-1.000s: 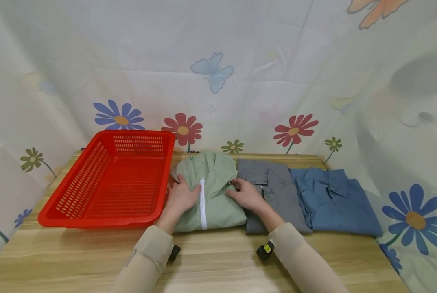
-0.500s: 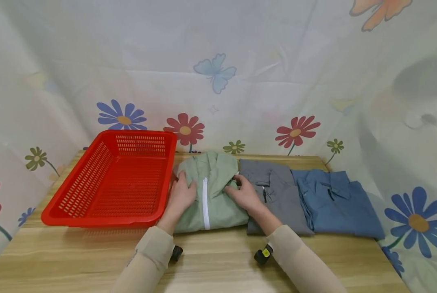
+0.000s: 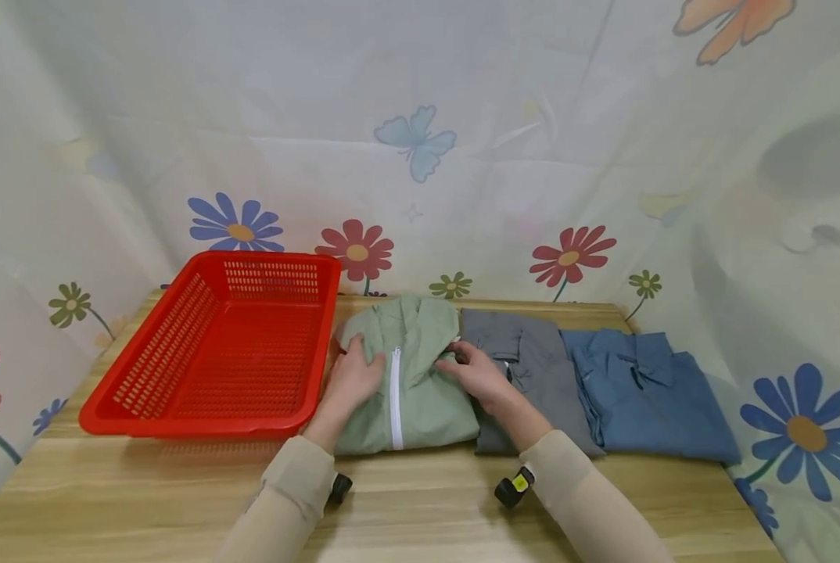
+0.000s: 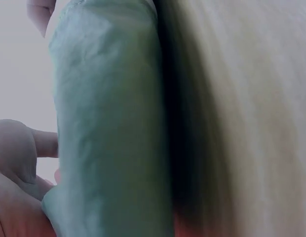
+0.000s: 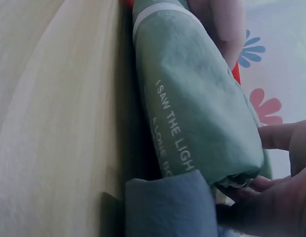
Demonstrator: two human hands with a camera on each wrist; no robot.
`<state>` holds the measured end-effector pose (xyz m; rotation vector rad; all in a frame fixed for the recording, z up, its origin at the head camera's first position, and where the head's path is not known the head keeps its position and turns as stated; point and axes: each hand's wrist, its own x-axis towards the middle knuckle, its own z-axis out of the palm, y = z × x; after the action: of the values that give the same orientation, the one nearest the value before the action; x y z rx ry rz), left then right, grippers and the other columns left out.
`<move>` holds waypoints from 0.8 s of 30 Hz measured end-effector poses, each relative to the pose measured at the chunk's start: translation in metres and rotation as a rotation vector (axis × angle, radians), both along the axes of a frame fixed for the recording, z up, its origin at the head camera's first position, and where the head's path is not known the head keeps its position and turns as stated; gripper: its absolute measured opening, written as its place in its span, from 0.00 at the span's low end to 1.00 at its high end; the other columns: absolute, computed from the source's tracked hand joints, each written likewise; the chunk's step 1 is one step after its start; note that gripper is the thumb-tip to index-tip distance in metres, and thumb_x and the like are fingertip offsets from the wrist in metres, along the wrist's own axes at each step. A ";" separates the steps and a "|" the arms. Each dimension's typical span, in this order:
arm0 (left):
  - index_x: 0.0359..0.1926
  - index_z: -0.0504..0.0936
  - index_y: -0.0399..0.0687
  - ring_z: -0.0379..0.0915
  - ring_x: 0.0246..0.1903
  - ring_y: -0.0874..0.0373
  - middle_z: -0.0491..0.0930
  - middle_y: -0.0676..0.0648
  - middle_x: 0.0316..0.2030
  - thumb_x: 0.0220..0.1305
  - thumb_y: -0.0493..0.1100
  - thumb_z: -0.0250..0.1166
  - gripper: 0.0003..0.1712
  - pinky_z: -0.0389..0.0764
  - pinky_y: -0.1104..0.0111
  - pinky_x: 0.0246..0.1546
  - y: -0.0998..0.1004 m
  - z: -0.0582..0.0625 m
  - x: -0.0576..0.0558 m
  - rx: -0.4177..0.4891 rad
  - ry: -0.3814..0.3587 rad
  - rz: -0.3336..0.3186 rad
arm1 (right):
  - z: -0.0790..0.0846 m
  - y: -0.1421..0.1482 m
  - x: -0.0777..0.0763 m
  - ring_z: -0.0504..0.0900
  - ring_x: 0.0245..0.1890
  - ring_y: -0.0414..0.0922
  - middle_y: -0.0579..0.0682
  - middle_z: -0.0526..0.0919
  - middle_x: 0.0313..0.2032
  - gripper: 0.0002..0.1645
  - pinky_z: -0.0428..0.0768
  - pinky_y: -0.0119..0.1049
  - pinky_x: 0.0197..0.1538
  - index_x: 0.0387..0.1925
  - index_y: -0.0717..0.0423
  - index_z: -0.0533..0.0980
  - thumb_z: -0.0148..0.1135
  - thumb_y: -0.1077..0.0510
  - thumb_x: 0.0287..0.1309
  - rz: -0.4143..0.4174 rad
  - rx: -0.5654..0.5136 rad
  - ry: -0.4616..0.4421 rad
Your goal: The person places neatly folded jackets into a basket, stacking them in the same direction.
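A folded light green jacket point(image 3: 427, 399) with a white zipper lies on the table in the head view. My left hand point(image 3: 353, 375) grips its left side, thumb on top and the other fingers down at the edge. On the right side my right hand point(image 3: 479, 377) holds the jacket's edge, the thumb above and fingers curled beneath, as the right wrist view shows. White lettering marks the jacket's near face point(image 5: 192, 108) there. From the left wrist, the jacket point(image 4: 108, 123) appears as a thick rounded fold, partly hiding the fingers.
A red plastic basket point(image 3: 314, 375) with slotted walls stands close at the jacket's left. To the right lie a folded grey garment point(image 3: 550, 391) and a folded blue garment point(image 3: 659, 407). Behind the wooden table point(image 3: 420, 508) hangs a flower-printed curtain point(image 3: 286, 172).
Both hands keep their places on the jacket, with only small finger shifts. The jacket's near edge has come slightly closer to me. The basket and the other garments stay put.
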<state>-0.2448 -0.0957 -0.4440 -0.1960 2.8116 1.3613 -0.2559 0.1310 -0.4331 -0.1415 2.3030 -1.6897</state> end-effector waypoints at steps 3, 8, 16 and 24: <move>0.77 0.55 0.35 0.63 0.67 0.31 0.62 0.25 0.70 0.76 0.51 0.55 0.38 0.62 0.43 0.68 0.000 0.000 0.000 0.010 0.007 0.032 | 0.000 0.001 0.002 0.64 0.71 0.60 0.64 0.66 0.71 0.31 0.66 0.58 0.68 0.71 0.61 0.67 0.62 0.55 0.72 0.025 0.030 0.012; 0.77 0.54 0.37 0.62 0.68 0.33 0.61 0.26 0.71 0.76 0.51 0.55 0.39 0.60 0.43 0.70 0.000 0.002 -0.001 0.068 -0.007 0.050 | 0.004 0.000 0.004 0.66 0.68 0.60 0.65 0.65 0.70 0.34 0.68 0.58 0.66 0.70 0.60 0.64 0.64 0.54 0.70 0.012 0.050 0.018; 0.80 0.47 0.41 0.63 0.68 0.36 0.58 0.29 0.74 0.76 0.50 0.50 0.40 0.58 0.43 0.71 0.000 0.007 0.002 0.086 -0.061 0.014 | 0.006 0.003 0.006 0.43 0.78 0.61 0.63 0.40 0.80 0.60 0.53 0.59 0.74 0.83 0.46 0.33 0.65 0.59 0.67 0.042 0.083 0.112; 0.70 0.67 0.50 0.67 0.61 0.41 0.68 0.38 0.69 0.75 0.48 0.50 0.26 0.62 0.44 0.68 0.004 0.014 0.006 0.105 -0.040 0.002 | 0.007 0.007 0.010 0.45 0.78 0.57 0.52 0.42 0.81 0.57 0.55 0.61 0.74 0.83 0.34 0.38 0.63 0.60 0.69 0.128 0.157 0.254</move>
<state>-0.2391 -0.0918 -0.4302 -0.2221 2.7000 1.4830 -0.2457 0.1375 -0.4265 -0.4860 2.5353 -1.4963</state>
